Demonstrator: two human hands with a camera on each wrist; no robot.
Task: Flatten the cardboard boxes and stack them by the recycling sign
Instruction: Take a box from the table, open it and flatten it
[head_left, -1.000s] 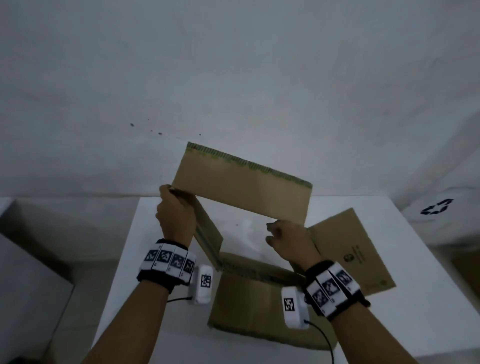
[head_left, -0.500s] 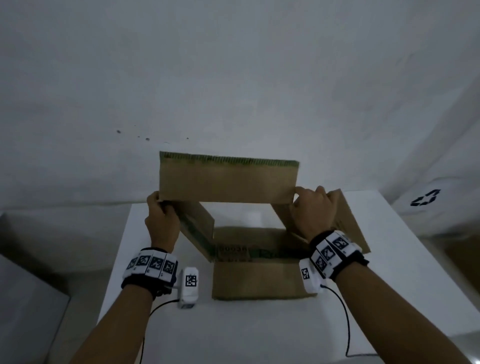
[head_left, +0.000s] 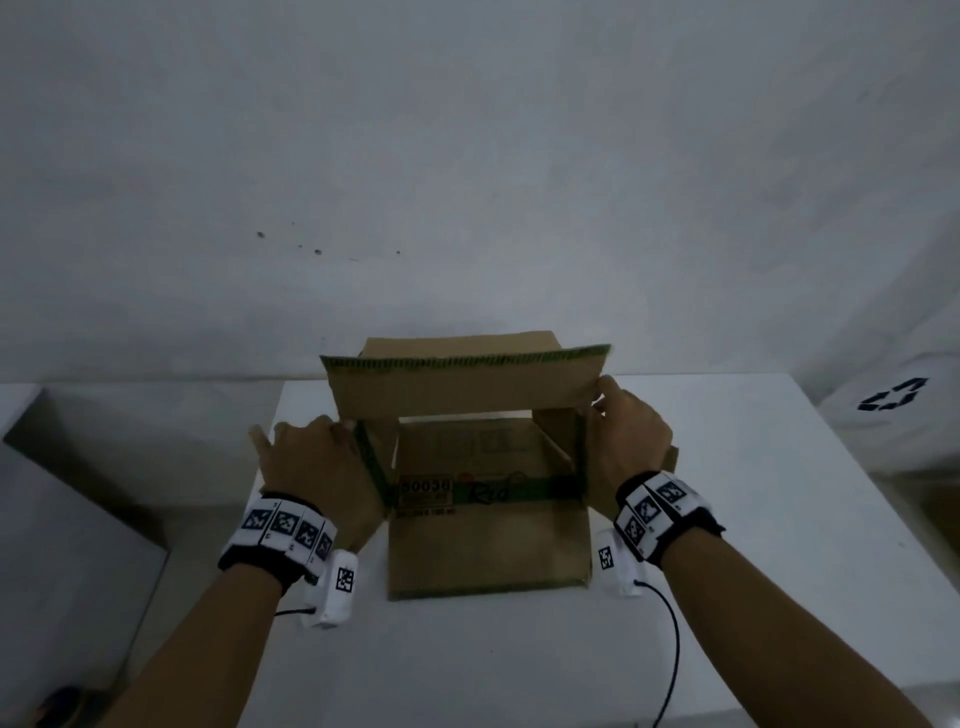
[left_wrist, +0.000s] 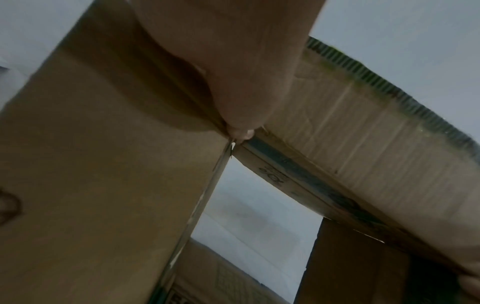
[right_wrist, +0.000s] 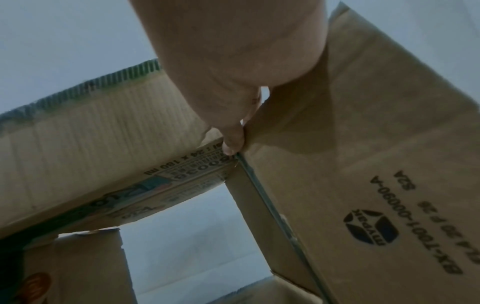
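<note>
A: How many boxes?
B: One box (head_left: 488, 540), at the middle of the table (head_left: 779, 493). One table too.

A: Flaps?
B: Four show in the head view: one at 12 o'clock, one at 6, one at 3, one at 9.

A: Hands?
B: Two. The left hand (head_left: 317, 467) is at 9 o'clock of the box, the right hand (head_left: 631, 441) at 3.

A: Wrist bands?
B: Two, one on each wrist, and two small white cameras below them.

A: Signs?
B: One recycling sign (head_left: 892, 401), at 3 o'clock, past the table.
</note>
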